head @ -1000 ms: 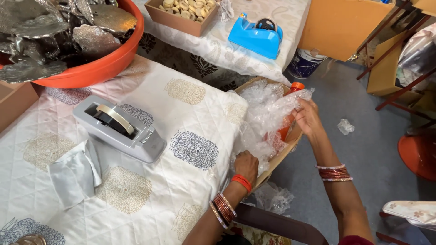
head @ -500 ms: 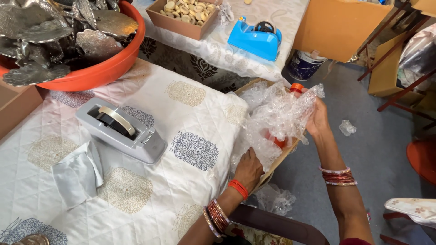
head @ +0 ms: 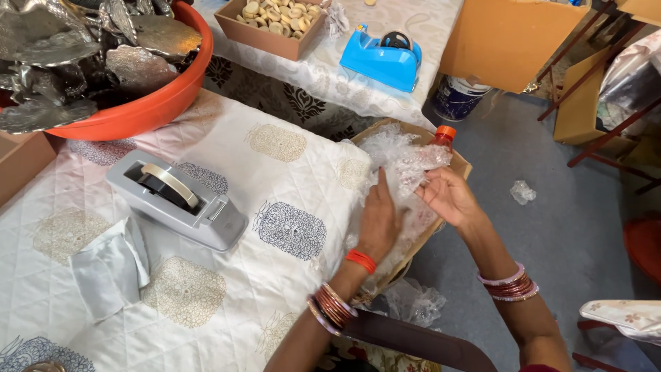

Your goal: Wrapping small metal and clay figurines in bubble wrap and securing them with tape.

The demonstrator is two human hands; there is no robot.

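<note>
My left hand (head: 381, 222) and my right hand (head: 447, 198) both grip a crumpled sheet of clear bubble wrap (head: 399, 165) over an open cardboard box (head: 460, 165) beside the table. The box holds more clear wrap and an orange-capped bottle (head: 445, 135) pokes up behind the sheet. My left hand holds the sheet's lower left part, my right hand its right edge, palm up. Both wrists wear bangles.
A grey tape dispenser (head: 175, 198) and a folded grey cloth (head: 110, 270) lie on the quilted white tablecloth (head: 275, 193). An orange tub (head: 144, 110) of silvery metal pieces stands far left. Beyond are a blue tape dispenser (head: 383, 58), a tray of small round pieces (head: 272, 24), and a bucket (head: 456, 96).
My left hand has risen from the box's lower edge to grip the bubble wrap. My right hand has shifted lower and turned palm up, bunching the sheet smaller.
</note>
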